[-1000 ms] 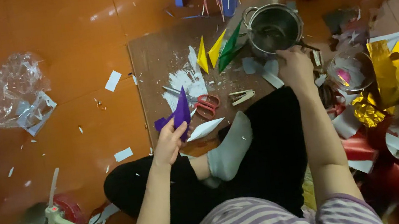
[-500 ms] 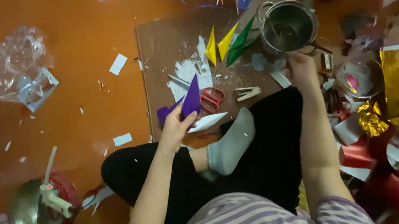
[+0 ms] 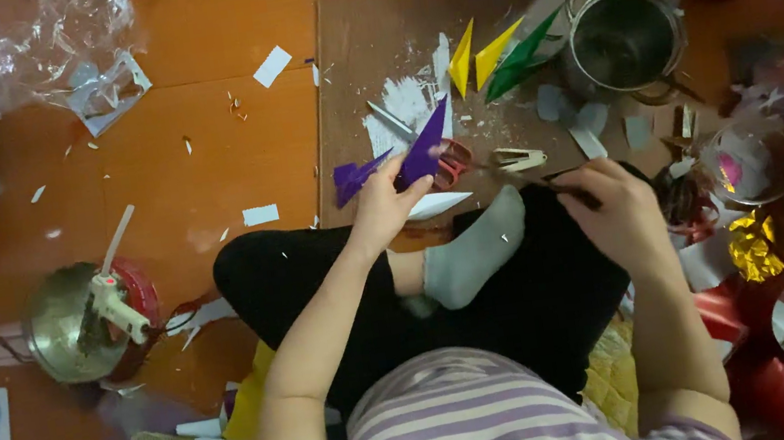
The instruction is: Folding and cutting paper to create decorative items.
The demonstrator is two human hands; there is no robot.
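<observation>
1. The left hand (image 3: 388, 202) is pinched shut on a purple paper triangle (image 3: 425, 145), gripping it at its wide lower end just above the person's knee, at the near edge of the brown cardboard sheet (image 3: 359, 43).
2. The triangle's long axis runs on a slant — its sharp tip points up and to the right, away from the person and toward the middle of the cardboard.
3. A 2nd purple paper piece (image 3: 353, 177) lies just left of the hand, on the cardboard's near left corner, its tip pointing right toward the held triangle.
4. The right hand (image 3: 615, 211) is closed around a thin dark stick-like tool (image 3: 519, 176) that reaches left toward the cardboard's near edge; motion blur hides what the tool is.
5. The 2 hands are apart, with 1 grey-socked foot (image 3: 472, 250) between them, below the cardboard.
6. Farther up the cardboard lie 2 yellow paper triangles (image 3: 476, 56) and 1 green one (image 3: 520, 57), side by side, all tips pointing up and right.
7. Red-handled scissors (image 3: 450, 162) sit on the cardboard, just right of the held triangle.
8. 1 steel pot (image 3: 626, 40) stands at the cardboard's far right corner.
9. Well left of the cardboard, on the orange floor, a glue gun (image 3: 109, 292) rests across a round metal lid (image 3: 73, 327).
</observation>
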